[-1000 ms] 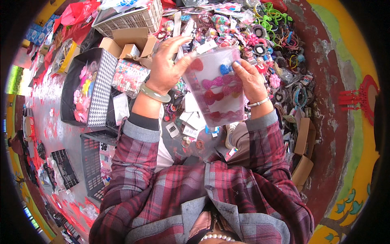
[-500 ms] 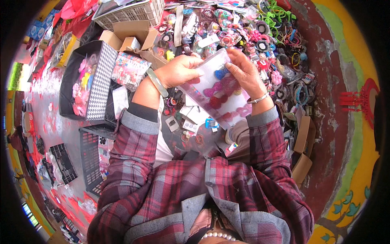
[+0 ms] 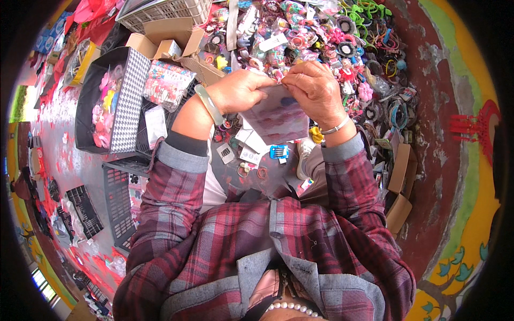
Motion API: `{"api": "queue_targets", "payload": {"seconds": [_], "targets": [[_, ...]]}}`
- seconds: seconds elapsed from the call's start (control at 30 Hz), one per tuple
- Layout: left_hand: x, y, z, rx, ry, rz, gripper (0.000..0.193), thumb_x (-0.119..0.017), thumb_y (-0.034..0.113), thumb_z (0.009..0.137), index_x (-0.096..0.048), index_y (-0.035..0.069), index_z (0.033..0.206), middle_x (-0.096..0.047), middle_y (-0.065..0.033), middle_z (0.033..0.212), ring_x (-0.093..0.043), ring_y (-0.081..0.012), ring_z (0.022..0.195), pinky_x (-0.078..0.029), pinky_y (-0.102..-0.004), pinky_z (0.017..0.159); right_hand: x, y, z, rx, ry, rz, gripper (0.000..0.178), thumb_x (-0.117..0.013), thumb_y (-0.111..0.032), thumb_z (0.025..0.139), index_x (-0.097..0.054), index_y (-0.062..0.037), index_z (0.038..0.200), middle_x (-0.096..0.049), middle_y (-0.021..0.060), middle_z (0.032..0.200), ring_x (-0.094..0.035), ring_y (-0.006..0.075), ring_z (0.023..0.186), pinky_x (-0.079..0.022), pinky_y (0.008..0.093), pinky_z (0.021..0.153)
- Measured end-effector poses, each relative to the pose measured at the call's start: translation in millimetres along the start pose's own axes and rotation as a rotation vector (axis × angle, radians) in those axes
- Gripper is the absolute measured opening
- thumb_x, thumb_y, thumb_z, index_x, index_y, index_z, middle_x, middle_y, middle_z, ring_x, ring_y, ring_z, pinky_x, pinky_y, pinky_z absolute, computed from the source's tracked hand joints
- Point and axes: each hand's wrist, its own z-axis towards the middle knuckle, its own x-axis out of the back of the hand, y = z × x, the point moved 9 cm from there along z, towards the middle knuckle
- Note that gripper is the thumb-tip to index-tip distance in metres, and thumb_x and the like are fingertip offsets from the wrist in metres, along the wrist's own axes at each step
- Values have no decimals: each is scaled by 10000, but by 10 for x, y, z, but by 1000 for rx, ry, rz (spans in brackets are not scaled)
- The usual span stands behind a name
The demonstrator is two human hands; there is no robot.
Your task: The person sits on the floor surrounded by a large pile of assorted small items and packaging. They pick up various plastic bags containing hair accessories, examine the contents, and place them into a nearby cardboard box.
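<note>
A clear plastic packet (image 3: 278, 119) hangs between my hands over a heap of hair accessories. Pink, purple and blue glittery shapes show dimly inside it. My left hand (image 3: 239, 92) is closed on the packet's upper left corner, thumb against the edge. My right hand (image 3: 315, 92) pinches the upper edge towards the right, its fingers curled. Below the packet lie white cards (image 3: 250, 140) and a small blue card of dark pins (image 3: 279, 152). A yellow hair tie (image 3: 316, 135) shows beside my right wrist.
A heap of hair ties and clips (image 3: 348, 59) spreads ahead and right. To my left stand a houndstooth-sided box (image 3: 130, 101), an opened cardboard box (image 3: 166, 35) and a black plastic crate (image 3: 119, 206). A pale crate (image 3: 166, 13) sits behind; cardboard boxes (image 3: 400, 168) stand at right.
The packet has tilted, so its printed-looking contents show less clearly and its lower edge sits higher. My right hand has moved from its face to the upper edge.
</note>
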Motion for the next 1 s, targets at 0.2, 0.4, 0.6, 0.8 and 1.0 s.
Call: {"api": "queue_targets", "payload": {"seconds": [0.2, 0.4, 0.6, 0.8, 1.0], "targets": [[-86, 44, -5, -59, 13, 283, 263, -544, 87, 754, -596, 80, 1011, -614, -140, 771, -602, -277, 678, -468, -354, 612, -316, 378, -232, -450, -299, 382, 113, -571, -39, 771, -625, -8, 866, -596, 41, 765, -552, 90, 731, -440, 226, 644], [-146, 304, -24, -155, 58, 540, 286, -528, 94, 697, -601, 100, 974, -619, -107, 760, -602, -285, 705, -465, -389, 614, -437, 695, -445, -785, -341, 641, 132, -618, -126, 700, -649, -1, 728, -579, -3, 614, -490, 52, 583, -407, 220, 538], [-178, 364, 8, -160, 83, 731, 338, -545, 87, 704, -582, 84, 1040, -635, -60, 840, -603, -211, 762, -446, -333, 679, -374, 890, -512, -802, -143, 558, 142, -603, -133, 743, -641, 0, 774, -577, -9, 645, -487, 50, 579, -381, 206, 514], [-67, 459, -30, -258, 294, 732, 347, -544, 65, 693, -596, 87, 1035, -642, -73, 875, -604, -207, 767, -450, -322, 691, -217, 1107, -636, -1038, 193, 752, 100, -558, -146, 835, -595, -57, 808, -564, -13, 698, -482, 72, 597, -396, 217, 544], [-33, 411, -39, -322, 380, 736, 283, -491, 82, 735, -615, 100, 989, -648, -58, 891, -615, -186, 818, -449, -314, 688, -238, 1086, -642, -1127, 174, 1122, 82, -522, -139, 846, -578, -82, 828, -586, -3, 736, -526, 90, 653, -409, 228, 587]]}}
